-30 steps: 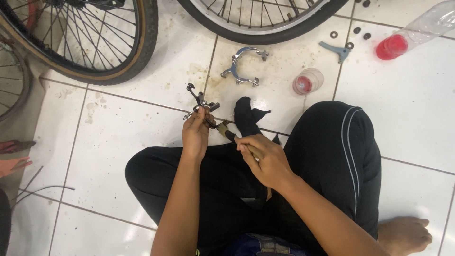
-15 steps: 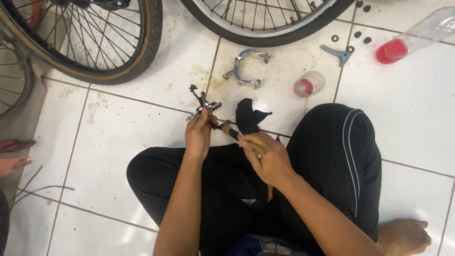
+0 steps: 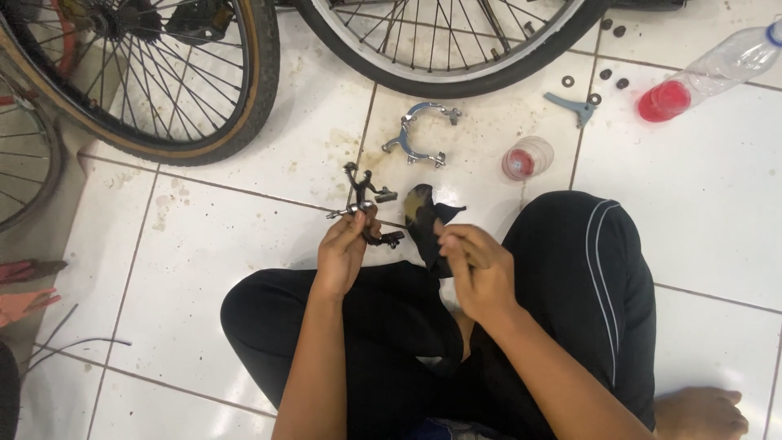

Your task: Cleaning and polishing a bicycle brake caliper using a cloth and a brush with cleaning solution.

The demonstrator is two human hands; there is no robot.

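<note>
I sit cross-legged on white floor tiles. My left hand grips a dark bicycle brake caliper by its bolt, holding it up over my left knee. My right hand is closed on a black rag with a pale smear at its top. The rag sits just right of the caliper; I cannot tell whether they touch.
A silver brake caliper arm lies on the tile ahead. A small cup with red liquid, a plastic bottle with red liquid, a blue tool and several washers lie to the right. Two bicycle wheels stand beyond.
My right hand has pulled away from the caliper and lifted the rag slightly right. The view has shifted a little; the left hand keeps the caliper in place.
</note>
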